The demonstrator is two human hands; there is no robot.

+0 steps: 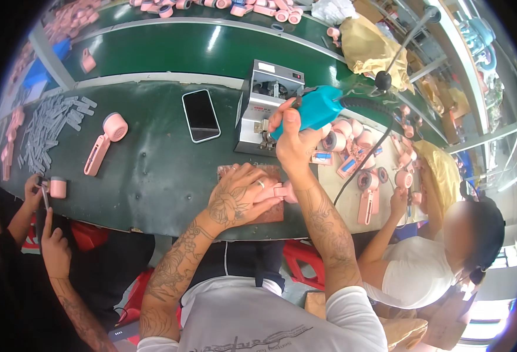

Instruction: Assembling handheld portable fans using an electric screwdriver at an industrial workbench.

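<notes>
Left grip: this hand (240,196) is closed over a pink handheld device (281,192), pressing it down on a reddish mat (275,215).
Right grip: this hand (296,138) is wrapped around a teal powered screwdriver (318,110), up and to the right of the left grip; its tip is hidden from me.
Screw feeder: the grey box (247,138) stands just beyond the grips, close by the screwdriver.
Progress: partway, I'd judge; the held device looks joined head to handle, but I can't tell whether any screws are in.
Right of the grips: open handles (347,165) with blue parts showing, evidently unfinished, among pink heads.
Left of the grips: a phone (201,115), then another pink device (98,154), its slot uncovered, and grey strips (50,126) on the table (159,193).
</notes>
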